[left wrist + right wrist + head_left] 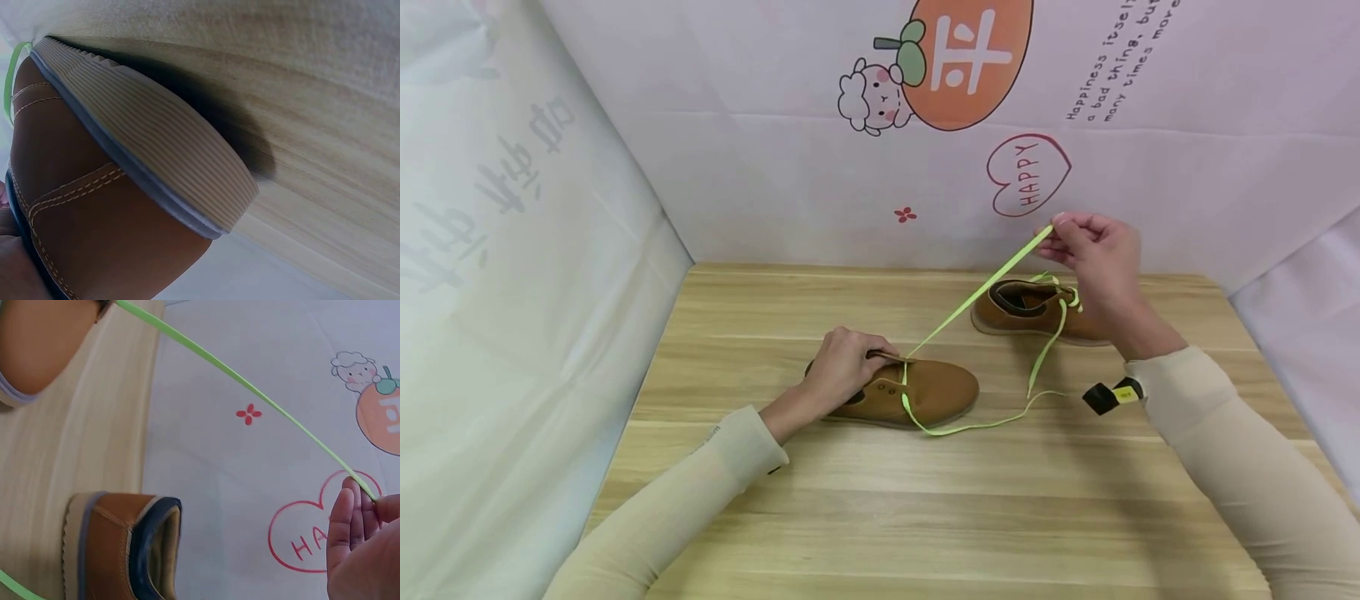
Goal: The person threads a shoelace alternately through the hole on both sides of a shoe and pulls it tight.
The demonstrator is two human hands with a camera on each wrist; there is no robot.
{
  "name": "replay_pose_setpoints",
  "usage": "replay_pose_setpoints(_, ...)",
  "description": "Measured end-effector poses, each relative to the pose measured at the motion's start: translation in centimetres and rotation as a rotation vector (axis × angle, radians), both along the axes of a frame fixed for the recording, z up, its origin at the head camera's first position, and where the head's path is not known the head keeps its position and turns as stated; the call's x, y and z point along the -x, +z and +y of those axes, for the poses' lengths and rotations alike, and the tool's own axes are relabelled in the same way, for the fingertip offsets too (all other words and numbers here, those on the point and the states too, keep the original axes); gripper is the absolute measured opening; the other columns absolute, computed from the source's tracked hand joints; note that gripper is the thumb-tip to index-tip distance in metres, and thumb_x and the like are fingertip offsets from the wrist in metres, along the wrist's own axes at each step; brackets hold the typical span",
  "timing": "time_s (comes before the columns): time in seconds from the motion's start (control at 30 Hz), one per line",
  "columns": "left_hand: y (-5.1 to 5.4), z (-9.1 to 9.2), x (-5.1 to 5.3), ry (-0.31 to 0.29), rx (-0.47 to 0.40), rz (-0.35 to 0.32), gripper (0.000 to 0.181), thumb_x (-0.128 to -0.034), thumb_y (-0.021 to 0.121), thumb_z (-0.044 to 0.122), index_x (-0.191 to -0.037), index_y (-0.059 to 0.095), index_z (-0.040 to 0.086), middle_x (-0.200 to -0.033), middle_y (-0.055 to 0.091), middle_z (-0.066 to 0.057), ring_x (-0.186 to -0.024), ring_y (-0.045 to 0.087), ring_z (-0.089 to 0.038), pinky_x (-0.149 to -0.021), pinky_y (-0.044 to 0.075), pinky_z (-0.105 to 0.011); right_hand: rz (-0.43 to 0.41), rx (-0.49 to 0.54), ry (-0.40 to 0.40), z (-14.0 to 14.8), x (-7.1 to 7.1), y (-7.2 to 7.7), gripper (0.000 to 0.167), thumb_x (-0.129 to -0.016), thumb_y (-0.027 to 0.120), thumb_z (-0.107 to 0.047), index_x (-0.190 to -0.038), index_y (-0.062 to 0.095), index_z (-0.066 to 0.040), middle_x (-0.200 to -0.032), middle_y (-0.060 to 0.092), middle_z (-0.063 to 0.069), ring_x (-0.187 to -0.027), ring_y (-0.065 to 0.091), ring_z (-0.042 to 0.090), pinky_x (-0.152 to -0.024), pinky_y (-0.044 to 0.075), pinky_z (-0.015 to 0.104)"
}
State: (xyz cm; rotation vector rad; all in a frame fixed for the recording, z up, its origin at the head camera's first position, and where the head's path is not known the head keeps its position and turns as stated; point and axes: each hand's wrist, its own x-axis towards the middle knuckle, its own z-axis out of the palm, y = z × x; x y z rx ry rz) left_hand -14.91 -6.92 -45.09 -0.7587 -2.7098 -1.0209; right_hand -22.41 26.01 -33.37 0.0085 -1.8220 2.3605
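Observation:
A brown shoe point(942, 392) lies on the wooden table, toe to the right, with a yellow-green lace point(985, 287) through its front eyelets. The left hand point(842, 367) grips the shoe's upper edge by the opening; in the left wrist view the shoe's side point(81, 187) hides most of that hand. Up and to the right, the right hand point(1097, 250) pinches one lace end between thumb and fingers, and the lace point(250, 387) runs taut from the shoe to it. The other lace part point(977, 427) trails loosely on the table, rightward from the shoe.
A second brown shoe point(1015, 321), also with a yellow-green lace point(1047, 354), stands at the back right, below the right forearm and hand. Behind the table point(880, 517) hangs a white printed cloth point(775, 167). A black tag point(1101, 399) dangles by the right cuff.

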Motion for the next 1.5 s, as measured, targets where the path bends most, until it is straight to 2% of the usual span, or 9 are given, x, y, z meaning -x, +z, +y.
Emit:
replay_pose_setpoints(0.17, 0.0, 0.0, 0.1, 0.0, 0.015, 0.012, 0.01, -0.0922, 0.082, 0.007, -0.098, 0.086, 0.014, -0.097, 0.082, -0.001, -0.081, 0.076, -0.01, -0.069, 0.059, -0.025, -0.002, 0.045, -0.042, 1.2, 0.0, 0.7, 0.008, -0.097, 0.074, -0.003, -0.097, 0.073, 0.005, -0.085, 0.077, 0.014, -0.073, 0.077, 0.021, -0.073, 0.064, 0.031)
replay_pose_setpoints(0.57, -0.1, 0.2, 0.2, -0.003, 0.022, 0.024, 0.01, -0.0921, 0.083, 0.008, -0.097, 0.086, 0.015, -0.096, 0.082, 0.0, -0.077, 0.073, -0.006, -0.066, 0.057, -0.023, -0.006, 0.107, -0.091, 3.2, -0.1, 1.2, 0.01, -0.094, 0.077, -0.002, -0.097, 0.074, 0.007, -0.085, 0.077, 0.013, -0.072, 0.077, 0.02, -0.07, 0.064, 0.03)
replay_pose_setpoints(0.77, -0.1, 0.1, 0.1, -0.005, 0.013, 0.023, 0.01, -0.0916, 0.083, 0.008, -0.097, 0.086, 0.016, -0.096, 0.082, 0.001, -0.076, 0.073, -0.006, -0.065, 0.055, -0.022, -0.048, 0.147, -0.071, 3.6, -0.2, 1.1, 0.012, -0.093, 0.077, -0.002, -0.098, 0.073, 0.008, -0.088, 0.076, 0.014, -0.074, 0.077, 0.022, -0.072, 0.064, 0.031)
replay_pose_setpoints(0.93, -0.2, 0.0, 0.0, -0.004, 0.014, 0.029, 0.01, -0.091, 0.084, 0.007, -0.097, 0.086, 0.016, -0.095, 0.082, 0.001, -0.076, 0.073, -0.008, -0.066, 0.056, -0.024, -0.132, 0.163, 0.006, 3.5, -0.5, 0.7, 0.011, -0.095, 0.076, -0.002, -0.1, 0.073, 0.007, -0.094, 0.074, 0.012, -0.08, 0.075, 0.022, -0.078, 0.064, 0.03)
replay_pose_setpoints(1.13, -0.3, -0.2, 0.0, -0.007, 0.015, 0.029, 0.01, -0.0904, 0.084, 0.007, -0.097, 0.086, 0.016, -0.097, 0.082, 0.001, -0.087, 0.078, -0.013, -0.074, 0.061, -0.029, -0.16, 0.027, 0.145, 3.0, -1.2, -0.1, 0.004, -0.096, 0.073, 0.003, -0.1, 0.075, 0.003, -0.097, 0.077, 0.009, -0.084, 0.075, 0.018, -0.081, 0.063, 0.028)
replay_pose_setpoints(1.23, -0.2, -0.2, 0.0, -0.013, 0.02, 0.025, 0.011, -0.0907, 0.084, 0.007, -0.098, 0.086, 0.015, -0.098, 0.082, 0.001, -0.088, 0.078, -0.013, -0.075, 0.061, -0.029, -0.163, -0.018, 0.191, 2.7, -1.5, -0.5, 0.005, -0.097, 0.072, 0.005, -0.1, 0.076, 0.002, -0.099, 0.08, 0.009, -0.089, 0.078, 0.017, -0.081, 0.063, 0.027)
replay_pose_setpoints(1.37, 0.0, -0.4, -0.1, -0.029, 0.019, 0.026, 0.013, -0.091, 0.083, 0.004, -0.1, 0.086, 0.013, -0.1, 0.082, -0.001, -0.085, 0.076, -0.012, -0.074, 0.06, -0.031, -0.155, -0.07, 0.202, 2.4, -1.8, -0.8, 0.007, -0.096, 0.075, 0.001, -0.101, 0.079, -0.001, -0.103, 0.082, 0.008, -0.091, 0.078, 0.015, -0.077, 0.062, 0.025)
replay_pose_setpoints(1.5, 0.3, -0.8, -0.2, -0.037, -0.017, 0.036, 0.014, -0.0908, 0.082, 0.002, -0.102, 0.085, 0.01, -0.102, 0.082, -0.004, -0.089, 0.078, -0.016, -0.08, 0.062, -0.035, -0.154, -0.155, 0.176, 2.2, -2.3, -1.0, 0.008, -0.096, 0.077, -0.005, -0.103, 0.081, -0.006, -0.102, 0.082, 0.003, -0.084, 0.077, 0.012, -0.073, 0.061, 0.022)
